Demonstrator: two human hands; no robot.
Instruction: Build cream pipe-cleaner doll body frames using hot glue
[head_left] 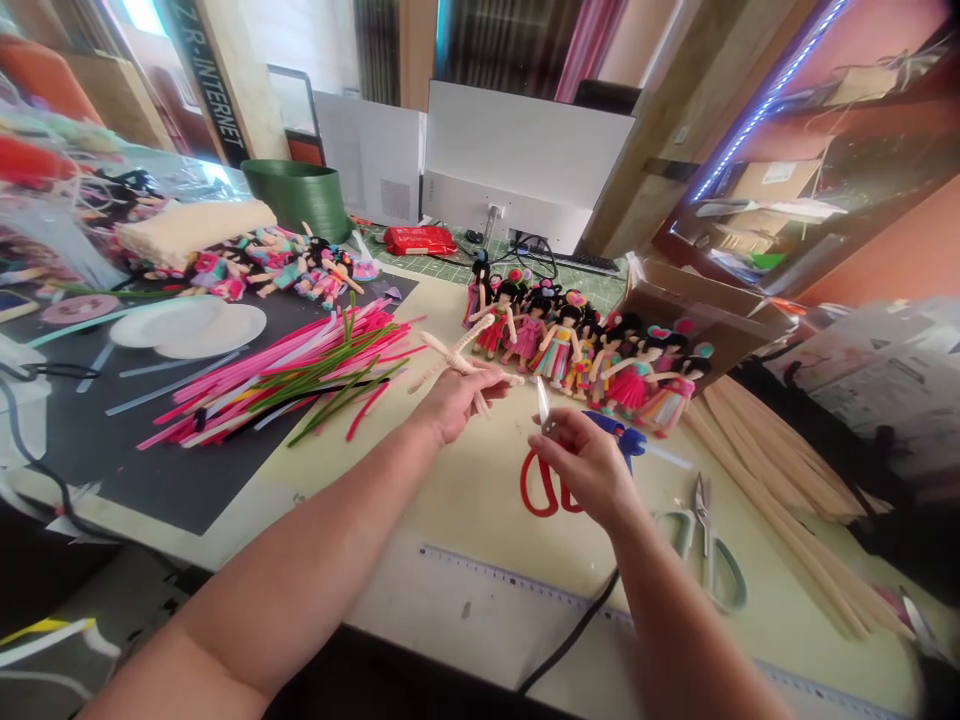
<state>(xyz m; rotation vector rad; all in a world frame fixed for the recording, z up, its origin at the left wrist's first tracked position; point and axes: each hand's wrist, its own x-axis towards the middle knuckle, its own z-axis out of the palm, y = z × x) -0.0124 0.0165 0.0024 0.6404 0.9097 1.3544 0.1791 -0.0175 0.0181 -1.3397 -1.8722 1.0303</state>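
Note:
Pinched in my left hand (466,398) is a cream doll frame (452,355) of twisted pipe cleaners, its limbs sticking out several ways. My right hand (589,460) grips red-handled scissors (530,485) near the pivot, with the blades pointing up and away and the red loops hanging below the fingers. The blade tips are close to the doll frame's right end; whether they touch I cannot tell. Partly hidden behind my right hand lies a blue glue gun (628,437). Finished pipe-cleaner dolls (559,345) in bright dresses stand in a group just beyond both hands.
Pink, red and green pipe cleaners (300,370) lie in a heap on a black mat (225,490) at left. Right of my hand are green-handled scissors (705,540) and beige strips (780,500). A ruler (517,580) lies in front, a cardboard box (697,310) behind.

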